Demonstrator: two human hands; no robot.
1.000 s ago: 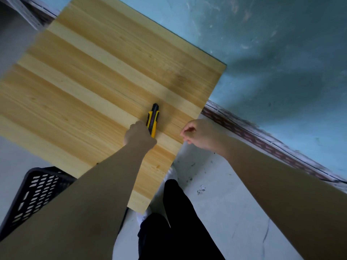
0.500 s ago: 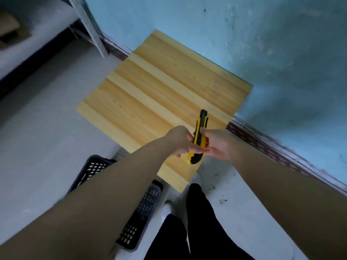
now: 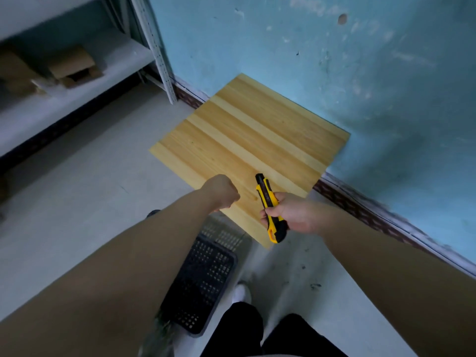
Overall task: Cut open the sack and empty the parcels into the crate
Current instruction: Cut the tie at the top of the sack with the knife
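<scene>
My right hand (image 3: 291, 215) grips a yellow and black utility knife (image 3: 269, 202) by its handle, its tip pointing up and away over the near corner of a wooden tabletop (image 3: 247, 140). My left hand (image 3: 222, 193) hovers just left of the knife as a closed fist with nothing in it. A black perforated plastic crate (image 3: 203, 282) sits on the floor under my left forearm, partly hidden by it. No sack or parcels are in view.
The table stands against a blue wall (image 3: 360, 73). A grey metal shelf (image 3: 77, 81) at the left holds cardboard pieces (image 3: 72, 67). My legs in black trousers and a white shoe (image 3: 242, 293) are below, on pale concrete floor.
The knife went from my left hand on the table into my right hand. My left hand let go and pulled left. The view backed away from the table.
</scene>
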